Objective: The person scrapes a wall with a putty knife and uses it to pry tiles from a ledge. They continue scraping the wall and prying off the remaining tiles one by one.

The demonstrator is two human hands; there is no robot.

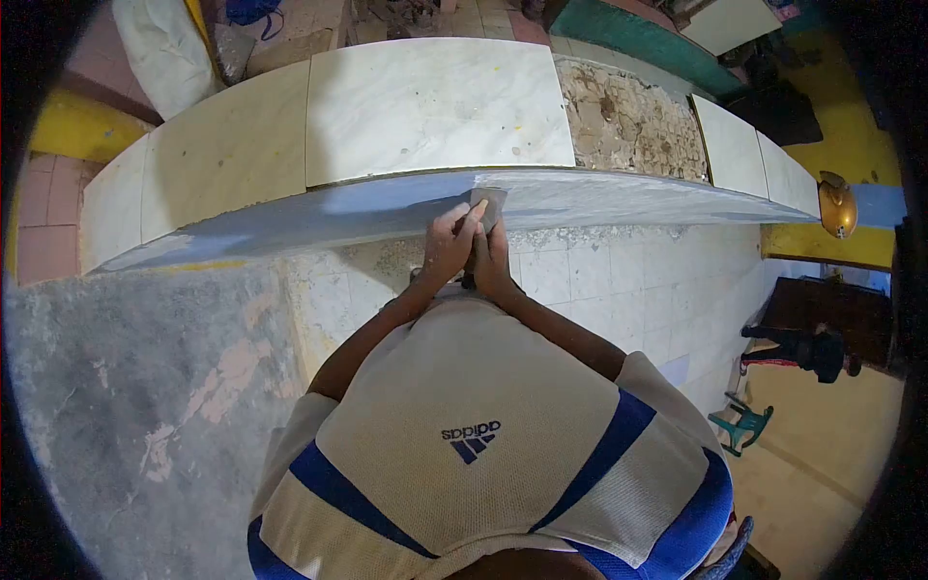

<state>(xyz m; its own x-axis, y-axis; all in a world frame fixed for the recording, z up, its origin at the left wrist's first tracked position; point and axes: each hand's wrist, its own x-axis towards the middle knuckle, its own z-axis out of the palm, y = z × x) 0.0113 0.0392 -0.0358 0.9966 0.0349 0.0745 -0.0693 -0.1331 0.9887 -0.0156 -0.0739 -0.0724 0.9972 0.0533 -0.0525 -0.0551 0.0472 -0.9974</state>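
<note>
Both of my hands meet at the painted side face (599, 198) of a long tiled ledge (435, 106). A small flat grey piece (491, 201), perhaps a scraper blade, rests against that face just under the ledge's edge. My left hand (449, 244) has its fingers bent and pressed on the piece from the left. From the right, my right hand (493, 259) is closed around its lower part. The fingers overlap, so part of the piece is hidden. Whitish paint marks the face to the right, bluish paint to the left.
A rough untiled patch (633, 121) breaks the ledge's tiles. At the ledge's right end is a golden rounded object (838, 205). A person in dark clothes (822, 353) and a green chair (742, 425) are at the right. A white sack (164, 48) lies upper left.
</note>
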